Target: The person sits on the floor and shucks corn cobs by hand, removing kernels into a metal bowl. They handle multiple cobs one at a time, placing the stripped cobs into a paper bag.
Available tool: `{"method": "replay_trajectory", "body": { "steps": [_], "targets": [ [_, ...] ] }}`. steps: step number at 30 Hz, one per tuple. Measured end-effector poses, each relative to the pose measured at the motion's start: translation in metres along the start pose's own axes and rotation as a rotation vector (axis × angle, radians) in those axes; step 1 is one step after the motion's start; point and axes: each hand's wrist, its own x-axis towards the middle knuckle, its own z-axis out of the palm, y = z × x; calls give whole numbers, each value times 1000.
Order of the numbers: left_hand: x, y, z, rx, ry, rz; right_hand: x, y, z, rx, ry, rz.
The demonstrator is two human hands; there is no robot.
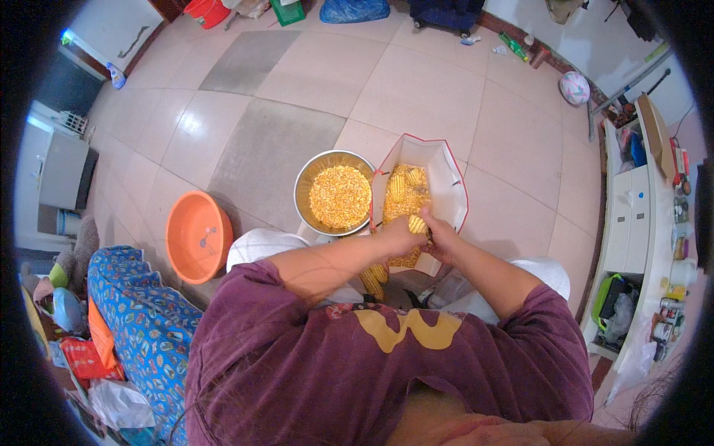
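Note:
Both hands meet over a white paper bag (pixel 445 192) with a red rim, which stands open on the floor. My left hand (pixel 403 237) and my right hand (pixel 442 234) are closed around a yellow corn cob (pixel 417 224). Below them in the bag lie loose kernels (pixel 404 261) and more corn cobs (pixel 397 188). Touching the bag on its left is a round metal pot (pixel 301 195) holding many loose corn kernels (pixel 340 196). Several cobs (pixel 374 279) lie beneath my left forearm, partly hidden.
An orange plastic basin (pixel 199 267) stands on the tiled floor at the left. A blue patterned cloth (pixel 150 323) covers something at lower left. A white cabinet (pixel 622 223) lines the right side. Along the far wall are a ball (pixel 574 88), a green bottle (pixel 513 46) and a dark suitcase (pixel 446 17).

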Motion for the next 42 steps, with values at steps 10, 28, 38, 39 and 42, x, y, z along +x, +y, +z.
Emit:
{"method": "replay_trajectory", "body": {
  "steps": [10,28,38,39,42],
  "targets": [
    [-8,4,5,184,25,255,10,13,1,99,-16,-84],
    [-4,-4,8,163,67,252,-1,1,8,-72,-32,-282],
    [-1,-7,11,186,14,183,11,13,2,-47,11,-255],
    [-1,-7,12,188,17,165,11,12,2,-57,2,-247],
    [-4,-1,9,187,-2,138,8,9,3,-41,-15,-221]
  ]
}}
